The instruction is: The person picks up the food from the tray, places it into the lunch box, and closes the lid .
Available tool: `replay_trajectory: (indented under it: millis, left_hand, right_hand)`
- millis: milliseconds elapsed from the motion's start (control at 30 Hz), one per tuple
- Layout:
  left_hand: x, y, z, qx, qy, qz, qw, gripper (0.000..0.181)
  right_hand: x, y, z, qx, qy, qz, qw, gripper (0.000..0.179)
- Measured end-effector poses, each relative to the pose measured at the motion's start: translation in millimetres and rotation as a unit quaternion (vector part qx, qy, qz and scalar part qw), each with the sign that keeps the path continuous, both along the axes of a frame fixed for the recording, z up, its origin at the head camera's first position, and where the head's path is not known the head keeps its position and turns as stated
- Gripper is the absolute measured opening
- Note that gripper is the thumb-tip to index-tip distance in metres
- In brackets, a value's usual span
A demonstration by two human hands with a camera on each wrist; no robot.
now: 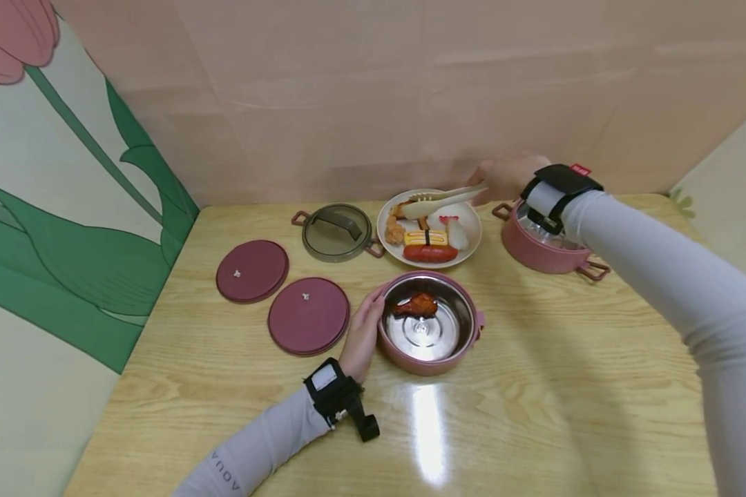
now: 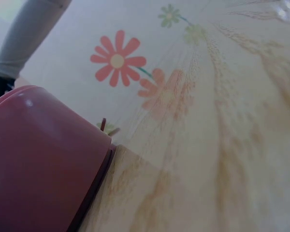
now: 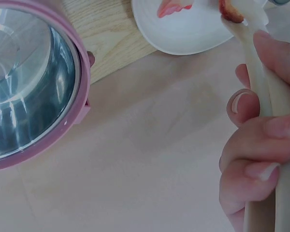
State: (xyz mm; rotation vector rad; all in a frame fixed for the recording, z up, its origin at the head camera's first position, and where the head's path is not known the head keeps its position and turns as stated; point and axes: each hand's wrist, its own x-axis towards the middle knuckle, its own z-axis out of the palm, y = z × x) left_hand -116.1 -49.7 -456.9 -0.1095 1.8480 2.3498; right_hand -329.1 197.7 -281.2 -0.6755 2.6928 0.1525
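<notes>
Left hand point(image 1: 362, 338) lies against the pink bowl point(image 1: 423, 366) at its 9 o'clock, but I cannot tell if it is curled round the side. Right hand point(image 1: 511, 177) grips the pale tongs point(image 1: 444, 201), and their tips are at a brown bit of food point(image 1: 401, 209) at 10 o'clock on the white plate point(image 1: 469, 219). I cannot tell if the tips pinch it.

From left to right on the table point(image 1: 597, 331), a flat dark red lid point(image 1: 252, 270) comes first, with a second red lid point(image 1: 311, 317) at its 4 o'clock. Next is a see-through lid point(image 1: 331, 240) with a dark handle. Then comes the bowl, shiny inside, with a brown drumstick point(image 1: 423, 304) at 11 o'clock in it. The plate sits at 12 o'clock from the bowl, with a red sausage point(image 1: 431, 255) at its 6 o'clock. Last is a pink pot point(image 1: 537, 255), at 3 o'clock from the plate.

The left wrist view shows a whole red flower point(image 2: 117, 60); the head view has only red bits at its 3 o'clock edge. The right wrist view shows fingers point(image 3: 251, 179) wrapped round the tongs, and more of the pot's shiny inside.
</notes>
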Motion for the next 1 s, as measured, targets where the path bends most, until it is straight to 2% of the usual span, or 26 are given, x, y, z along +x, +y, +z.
replay_trajectory:
  millis: [267,433,700,900,1000]
  left_hand:
    - [-1.1,-0.5,-0.1,-0.011,0.001,0.000,0.9999,0.047]
    - [-1.6,-0.3,-0.2,-0.015,0.001,0.002,0.9999,0.047]
    - [-2.6,0.4,-0.4,-0.016,-0.002,0.002,0.9999,0.046]
    - [-3.0,-0.8,-0.5,-0.013,-0.007,-0.003,0.9999,0.047]
    - [-3.1,-1.2,-1.2,-0.014,-0.008,-0.003,0.9999,0.047]
  right_hand:
    - [1.6,3,4.9,-0.005,0.014,-0.002,0.9999,0.046]
    - [3.9,10,7.2,-0.014,0.029,0.012,0.9994,0.042]
    - [0.2,24,14.0,-0.035,-0.002,0.006,0.9994,0.046]
    - [-1.7,30,16.7,-0.048,0.004,0.029,0.9984,0.040]
    - [0.3,31,19.7,-0.052,-0.003,0.020,0.9985,0.043]
